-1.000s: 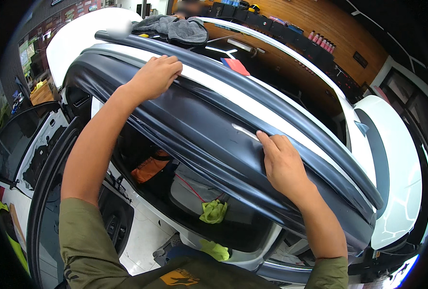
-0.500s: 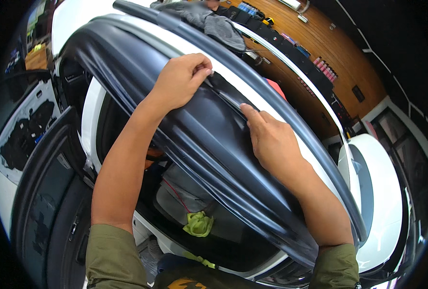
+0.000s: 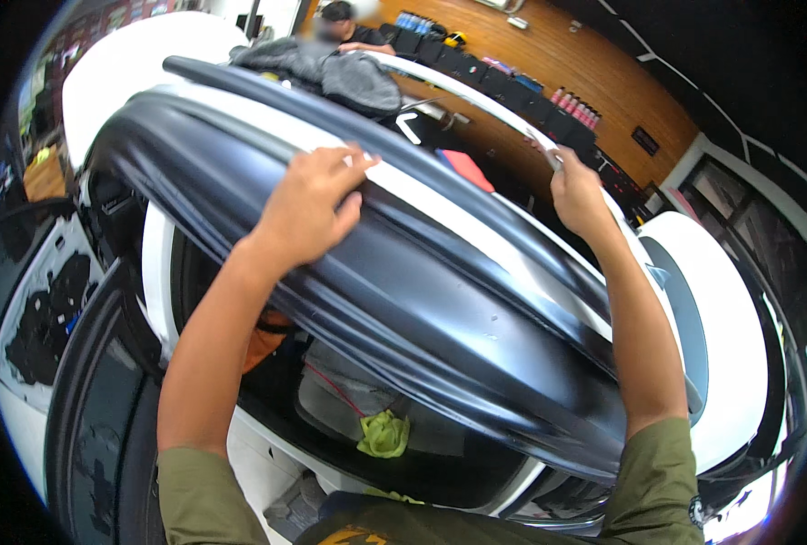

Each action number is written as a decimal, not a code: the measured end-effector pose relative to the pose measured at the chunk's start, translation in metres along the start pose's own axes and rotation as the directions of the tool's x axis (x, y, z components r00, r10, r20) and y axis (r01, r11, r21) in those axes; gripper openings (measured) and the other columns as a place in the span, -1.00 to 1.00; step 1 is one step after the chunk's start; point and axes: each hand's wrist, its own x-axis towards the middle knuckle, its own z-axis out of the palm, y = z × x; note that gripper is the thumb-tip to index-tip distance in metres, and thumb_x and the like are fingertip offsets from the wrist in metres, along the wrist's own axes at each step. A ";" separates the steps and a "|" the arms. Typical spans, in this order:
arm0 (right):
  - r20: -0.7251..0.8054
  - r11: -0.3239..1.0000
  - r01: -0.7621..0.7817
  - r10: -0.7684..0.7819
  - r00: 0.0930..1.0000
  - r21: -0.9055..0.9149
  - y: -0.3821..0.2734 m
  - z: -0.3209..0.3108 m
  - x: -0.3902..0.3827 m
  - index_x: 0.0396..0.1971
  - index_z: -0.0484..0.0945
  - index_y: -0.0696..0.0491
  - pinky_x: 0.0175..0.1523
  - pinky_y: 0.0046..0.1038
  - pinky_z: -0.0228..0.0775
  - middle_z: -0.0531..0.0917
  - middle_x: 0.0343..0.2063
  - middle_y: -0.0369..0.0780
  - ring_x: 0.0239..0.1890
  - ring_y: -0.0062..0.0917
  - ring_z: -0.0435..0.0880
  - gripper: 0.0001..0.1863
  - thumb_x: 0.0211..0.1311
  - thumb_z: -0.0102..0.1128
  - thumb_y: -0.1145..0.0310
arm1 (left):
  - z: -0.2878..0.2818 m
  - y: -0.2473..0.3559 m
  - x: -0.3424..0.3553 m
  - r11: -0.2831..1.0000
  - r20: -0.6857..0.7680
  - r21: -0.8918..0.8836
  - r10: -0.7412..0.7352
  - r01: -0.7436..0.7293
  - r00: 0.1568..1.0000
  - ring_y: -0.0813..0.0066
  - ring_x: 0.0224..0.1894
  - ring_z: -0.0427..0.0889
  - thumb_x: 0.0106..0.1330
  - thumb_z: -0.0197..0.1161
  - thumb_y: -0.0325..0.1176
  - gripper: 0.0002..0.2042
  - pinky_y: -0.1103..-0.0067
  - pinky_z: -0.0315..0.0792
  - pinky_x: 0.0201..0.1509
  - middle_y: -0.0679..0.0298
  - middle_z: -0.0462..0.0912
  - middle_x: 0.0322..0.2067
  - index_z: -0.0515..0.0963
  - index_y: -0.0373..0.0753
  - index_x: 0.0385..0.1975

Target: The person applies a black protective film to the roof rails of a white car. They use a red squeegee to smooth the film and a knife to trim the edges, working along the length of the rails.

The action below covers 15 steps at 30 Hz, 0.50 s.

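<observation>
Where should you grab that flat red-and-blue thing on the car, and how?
Probably best: pinch the flat red-and-blue piece by its far edge, coming from above. It looks thin and flat, and that edge looks free, while its near edge sits close along the long black roll, leaving little finger room there. Whether the near edge is tucked under, I can't tell.

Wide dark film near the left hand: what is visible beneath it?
Past the lower edge of the wide dark film, a yellow-green cloth and part of an orange item show. The surface directly beneath is covered.
</observation>
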 end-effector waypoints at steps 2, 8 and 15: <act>0.111 0.995 -0.001 0.012 0.994 -0.098 0.062 0.013 -0.007 0.07 0.47 0.21 0.14 -0.13 0.39 0.61 -0.14 0.20 -0.01 0.04 0.60 -0.60 0.23 -0.11 0.54 | 0.013 0.023 0.011 0.998 0.073 -0.051 0.050 -0.046 0.996 0.11 -0.07 0.52 0.14 0.20 -0.55 -0.66 0.31 0.33 0.15 0.10 0.56 -0.20 0.56 -0.30 -0.03; 0.310 0.989 -0.123 0.144 0.940 -0.086 0.102 0.055 -0.019 0.07 0.51 0.19 0.21 -0.18 0.37 0.62 -0.08 0.13 0.05 0.01 0.57 -0.56 0.16 -0.05 0.54 | 0.003 0.028 0.011 0.998 0.167 -0.031 0.061 -0.057 0.984 0.11 -0.21 0.50 0.09 0.16 -0.62 -0.84 0.32 0.33 0.00 0.11 0.51 -0.33 0.51 -0.31 -0.32; 0.364 0.986 -0.066 0.117 0.924 -0.151 0.086 0.059 -0.015 -0.06 0.59 0.25 0.20 -0.17 0.38 0.58 -0.06 0.15 0.04 -0.01 0.55 -0.65 0.20 -0.05 0.51 | -0.011 0.050 0.022 0.998 0.413 -0.010 0.066 -0.068 0.908 0.06 -0.10 0.52 0.05 0.16 -0.61 -0.79 0.31 0.38 0.06 0.10 0.54 -0.23 0.51 -0.30 -0.28</act>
